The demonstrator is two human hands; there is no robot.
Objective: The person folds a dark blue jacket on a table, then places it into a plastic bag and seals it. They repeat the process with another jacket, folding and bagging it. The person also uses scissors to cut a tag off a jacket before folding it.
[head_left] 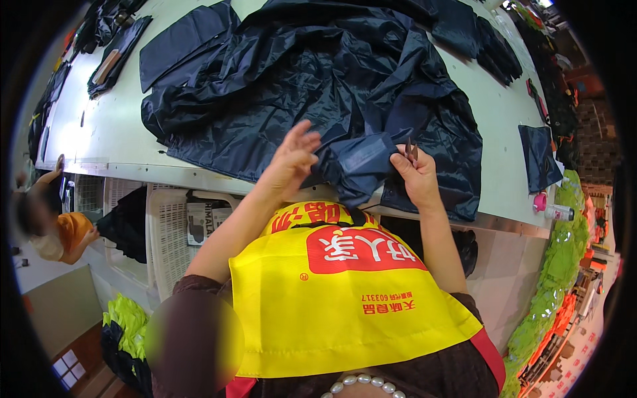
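Note:
A dark navy garment (318,79) of shiny thin fabric lies crumpled over the white table, its near part hanging past the front edge. My right hand (418,179) is closed round a small pair of thread snips (411,152), whose dark pointed blades stick up beyond the fingers. Beside its thumb, a raised fold of the garment bears a paler rectangular patch (363,159); whether the thumb grips this fold I cannot tell. My left hand (290,162) is lifted just left of the fold, fingers apart with nothing visible in them.
Folded dark pieces (189,43) lie at the table's far left, others (474,40) at far right. A pink-capped bottle (559,212) stands near the right edge. White plastic crates (174,232) sit below the table. Another person (56,225) works at far left.

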